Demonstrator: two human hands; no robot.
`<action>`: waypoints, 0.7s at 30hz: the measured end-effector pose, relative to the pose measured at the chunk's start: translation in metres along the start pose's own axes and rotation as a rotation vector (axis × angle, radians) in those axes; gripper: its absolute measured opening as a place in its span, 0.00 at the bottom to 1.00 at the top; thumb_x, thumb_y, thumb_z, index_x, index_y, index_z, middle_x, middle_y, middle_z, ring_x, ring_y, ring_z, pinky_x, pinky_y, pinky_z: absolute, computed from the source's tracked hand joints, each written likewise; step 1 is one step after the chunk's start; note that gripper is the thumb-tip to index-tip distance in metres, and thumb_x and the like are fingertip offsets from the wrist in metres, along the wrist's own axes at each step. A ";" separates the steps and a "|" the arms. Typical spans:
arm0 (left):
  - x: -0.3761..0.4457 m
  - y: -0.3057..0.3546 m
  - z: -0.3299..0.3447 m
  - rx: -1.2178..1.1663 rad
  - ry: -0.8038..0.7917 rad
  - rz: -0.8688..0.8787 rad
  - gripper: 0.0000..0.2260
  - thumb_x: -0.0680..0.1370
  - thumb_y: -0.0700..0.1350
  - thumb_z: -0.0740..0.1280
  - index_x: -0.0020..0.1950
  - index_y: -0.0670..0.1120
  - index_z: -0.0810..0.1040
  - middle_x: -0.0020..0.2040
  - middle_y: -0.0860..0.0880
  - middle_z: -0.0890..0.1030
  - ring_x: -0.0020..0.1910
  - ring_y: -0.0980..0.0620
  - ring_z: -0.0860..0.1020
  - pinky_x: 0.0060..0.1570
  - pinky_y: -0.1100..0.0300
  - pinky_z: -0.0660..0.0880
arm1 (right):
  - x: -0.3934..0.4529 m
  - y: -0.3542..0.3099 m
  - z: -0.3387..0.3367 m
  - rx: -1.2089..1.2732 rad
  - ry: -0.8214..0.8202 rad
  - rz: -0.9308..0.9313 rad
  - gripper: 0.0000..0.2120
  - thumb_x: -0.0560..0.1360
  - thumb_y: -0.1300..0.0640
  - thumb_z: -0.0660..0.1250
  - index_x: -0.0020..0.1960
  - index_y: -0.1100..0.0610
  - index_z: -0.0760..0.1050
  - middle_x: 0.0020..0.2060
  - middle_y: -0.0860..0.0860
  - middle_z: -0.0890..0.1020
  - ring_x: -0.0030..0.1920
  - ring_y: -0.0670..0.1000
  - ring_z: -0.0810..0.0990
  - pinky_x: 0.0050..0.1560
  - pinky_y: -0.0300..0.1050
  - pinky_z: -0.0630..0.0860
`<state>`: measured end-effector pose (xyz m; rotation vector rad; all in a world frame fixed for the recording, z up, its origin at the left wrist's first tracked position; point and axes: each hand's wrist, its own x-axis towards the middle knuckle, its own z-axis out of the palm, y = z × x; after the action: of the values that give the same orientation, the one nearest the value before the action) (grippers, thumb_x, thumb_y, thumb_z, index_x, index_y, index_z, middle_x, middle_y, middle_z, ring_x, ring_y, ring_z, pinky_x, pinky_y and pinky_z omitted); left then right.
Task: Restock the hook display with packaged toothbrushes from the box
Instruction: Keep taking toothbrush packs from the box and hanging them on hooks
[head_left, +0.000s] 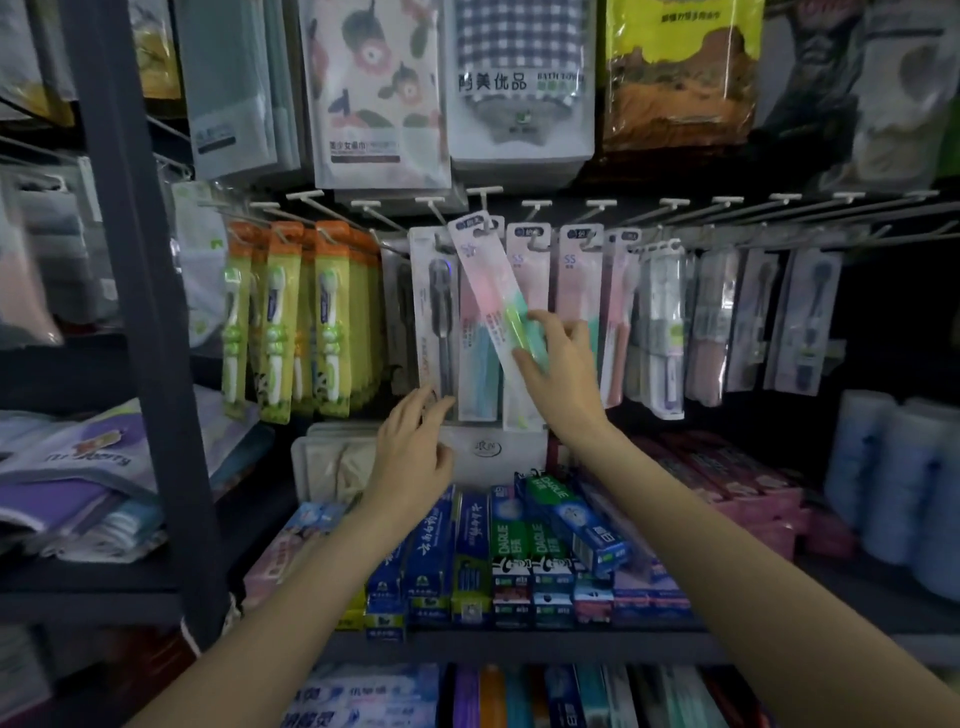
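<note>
My right hand (558, 358) grips the lower part of a pink-and-teal toothbrush pack (485, 283). The pack tilts left, and its top hang-hole is up at a white hook (483, 200) in the hook row. My left hand (415, 447) reaches to the bottom edge of a dark toothbrush pack (435, 312) hanging just left, with its fingertips touching that pack. More pink packs (579, 280) hang on the hooks to the right. No box is in view.
Orange-and-yellow children's toothbrush packs (291, 317) hang at the left. Grey and dark packs (748, 317) hang at the right. Toothpaste boxes (514, 551) fill the shelf below. Towel packs (519, 88) hang above. A dark shelf post (140, 312) stands at the left.
</note>
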<state>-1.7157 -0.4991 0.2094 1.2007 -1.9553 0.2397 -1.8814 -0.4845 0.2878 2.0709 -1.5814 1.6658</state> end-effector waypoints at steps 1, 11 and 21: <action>-0.001 0.002 0.002 0.007 -0.009 -0.004 0.23 0.77 0.38 0.59 0.72 0.45 0.63 0.75 0.46 0.58 0.74 0.47 0.55 0.72 0.54 0.53 | -0.001 0.000 -0.002 -0.010 0.007 -0.014 0.19 0.78 0.59 0.63 0.68 0.57 0.65 0.59 0.56 0.67 0.48 0.48 0.69 0.48 0.29 0.62; -0.022 0.005 -0.007 0.014 -0.020 -0.013 0.24 0.75 0.35 0.61 0.71 0.45 0.65 0.75 0.46 0.59 0.73 0.46 0.57 0.70 0.52 0.55 | -0.012 -0.011 0.021 0.033 0.056 -0.030 0.15 0.79 0.61 0.60 0.64 0.62 0.65 0.58 0.59 0.70 0.45 0.55 0.75 0.45 0.46 0.72; -0.053 0.068 0.040 -0.101 0.036 -0.019 0.16 0.73 0.33 0.63 0.60 0.41 0.73 0.62 0.43 0.70 0.60 0.43 0.70 0.57 0.46 0.70 | -0.086 0.115 -0.067 -0.237 -0.074 0.164 0.18 0.75 0.58 0.65 0.62 0.62 0.67 0.58 0.62 0.69 0.51 0.63 0.76 0.49 0.56 0.74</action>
<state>-1.7807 -0.4492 0.1616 1.1409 -1.9009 0.1501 -2.0004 -0.4437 0.1922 1.9527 -1.9131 1.3772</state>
